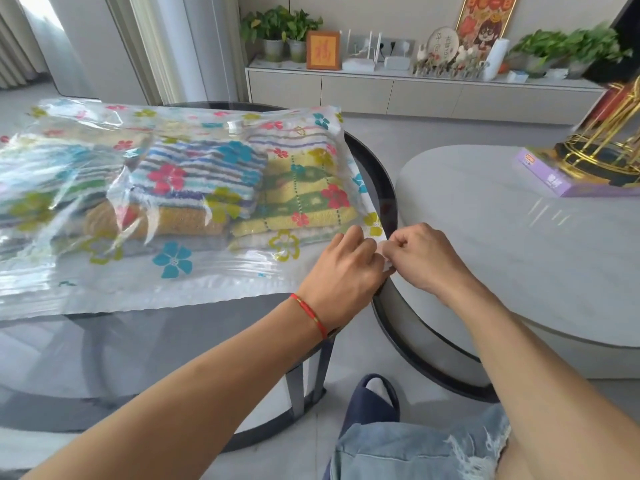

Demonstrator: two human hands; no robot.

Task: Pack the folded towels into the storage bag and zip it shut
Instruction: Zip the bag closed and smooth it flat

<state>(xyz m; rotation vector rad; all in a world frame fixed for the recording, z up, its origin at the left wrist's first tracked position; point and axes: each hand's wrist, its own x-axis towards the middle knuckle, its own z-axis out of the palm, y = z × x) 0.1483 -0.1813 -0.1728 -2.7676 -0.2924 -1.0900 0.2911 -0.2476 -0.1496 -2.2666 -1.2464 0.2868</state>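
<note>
A clear plastic storage bag printed with coloured flowers lies flat on the round glass table. Inside it sit several folded towels: a blue-striped one on a mustard one, and a yellow-green one to the right. My left hand, with a red string on the wrist, and my right hand meet at the bag's near right corner. Both pinch the bag's edge there, fingers closed. The zip strip under the fingers is hidden.
A white oval table stands to the right, carrying a purple box and a gold wire stand. A long cabinet with plants and ornaments lines the far wall. My knee and a blue slipper are below.
</note>
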